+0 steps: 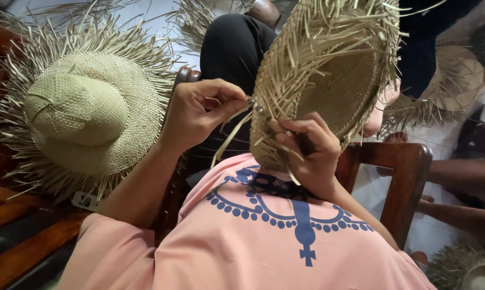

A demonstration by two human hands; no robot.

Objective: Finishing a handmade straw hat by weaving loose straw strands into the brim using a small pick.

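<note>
Your left hand (202,110) is closed to a pinch, thumb and forefinger gripping a loose straw strand (232,131) at the brim edge of the unfinished straw hat (328,80); the strand hangs down from that pinch toward your pink shirt (253,236). Your right hand (307,147) is curled around the lower rim of the same hat, fingers pressed into the weave, holding it upright and tilted with its hollow side toward you, above your chest and in front of the wooden chair back (403,177).

You look to be in the middle of weaving or tucking the fringe ends along the brim; the rest of the edge is a bristle of free ends, so I judge much of the rim is not yet done. The next move calls for a firm, steady hold from the right hand while the left draws its strand tight and threads it under the neighbouring plait; keep the tension even.

A finished-looking hat (84,113) lies to your left, apart from both hands.
</note>
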